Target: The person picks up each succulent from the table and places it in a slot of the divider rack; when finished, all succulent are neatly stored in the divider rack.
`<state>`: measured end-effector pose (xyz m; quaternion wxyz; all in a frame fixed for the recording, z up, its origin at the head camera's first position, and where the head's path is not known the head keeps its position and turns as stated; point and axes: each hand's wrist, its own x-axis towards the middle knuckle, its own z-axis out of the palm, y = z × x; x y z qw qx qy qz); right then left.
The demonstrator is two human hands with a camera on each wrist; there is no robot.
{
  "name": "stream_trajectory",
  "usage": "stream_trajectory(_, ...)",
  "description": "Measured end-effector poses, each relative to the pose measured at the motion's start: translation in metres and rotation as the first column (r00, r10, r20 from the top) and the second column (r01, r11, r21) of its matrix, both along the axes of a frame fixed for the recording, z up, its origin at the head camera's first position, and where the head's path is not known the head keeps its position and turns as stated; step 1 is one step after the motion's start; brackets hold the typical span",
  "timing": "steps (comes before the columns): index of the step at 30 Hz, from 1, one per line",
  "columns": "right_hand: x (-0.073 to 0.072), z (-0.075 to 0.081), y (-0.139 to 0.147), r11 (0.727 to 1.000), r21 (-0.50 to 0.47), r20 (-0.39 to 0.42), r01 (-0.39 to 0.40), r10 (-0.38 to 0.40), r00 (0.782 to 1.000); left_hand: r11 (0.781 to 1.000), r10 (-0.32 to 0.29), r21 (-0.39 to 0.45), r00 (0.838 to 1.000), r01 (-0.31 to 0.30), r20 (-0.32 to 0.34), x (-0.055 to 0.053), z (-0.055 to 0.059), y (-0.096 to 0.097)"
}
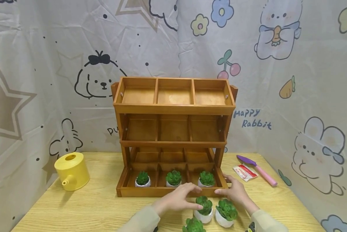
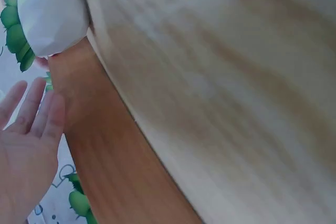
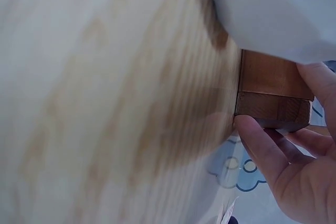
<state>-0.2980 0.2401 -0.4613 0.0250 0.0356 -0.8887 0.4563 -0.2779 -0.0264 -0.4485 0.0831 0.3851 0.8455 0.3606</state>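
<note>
A three-tier wooden shelf [image 1: 173, 110] stands at the middle of the table. In its bottom tier, three small potted succulents [image 1: 206, 179] sit one to a compartment. My right hand [image 1: 236, 192] holds the tier's right front corner, the thumb on the front board [image 3: 273, 74] and the other fingers round the side. Close to that front board, my left hand [image 1: 177, 199] is spread with nothing in it; the left wrist view shows its fingers [image 2: 37, 109] extended. Between me and the shelf are more succulents in white pots [image 1: 203, 216], one just beneath my left thumb.
A yellow watering can [image 1: 73, 172] stands at the left. To the right lie a purple-and-pink hand trowel [image 1: 258, 170] and a red-and-white packet [image 1: 245, 172]. The shelf's upper tiers hold bare compartments. A patterned cloth [image 1: 161, 42] hangs behind.
</note>
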Motion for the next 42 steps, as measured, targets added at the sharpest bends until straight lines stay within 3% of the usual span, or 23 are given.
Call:
stream_trajectory(5,0.0,0.0,0.0,1.0,0.003,-0.005,-0.006,0.006,1.0,0.993,-0.072,0.106,0.988,0.057,0.136,-0.001,-0.005,0.002)
stream_trajectory(7,0.0,0.0,0.0,1.0,0.007,-0.005,-0.004,0.004,1.0,0.992,-0.078,0.106,0.984,0.062,0.159,-0.001,-0.005,0.004)
stream_trajectory(15,-0.001,0.0,0.0,1.0,0.013,-0.003,-0.002,0.002,1.0,0.996,-0.086,-0.025,0.996,0.086,0.006,-0.005,-0.006,0.011)
stream_trajectory(27,0.002,0.002,0.0,1.0,0.022,-0.001,0.007,-0.007,1.0,0.989,-0.131,-0.075,0.989,0.126,-0.066,-0.01,-0.008,0.012)
stream_trajectory(42,0.001,0.002,0.0,1.0,0.025,0.001,0.012,-0.012,1.0,0.983,-0.175,-0.082,0.98,0.167,-0.096,-0.011,-0.008,0.013)
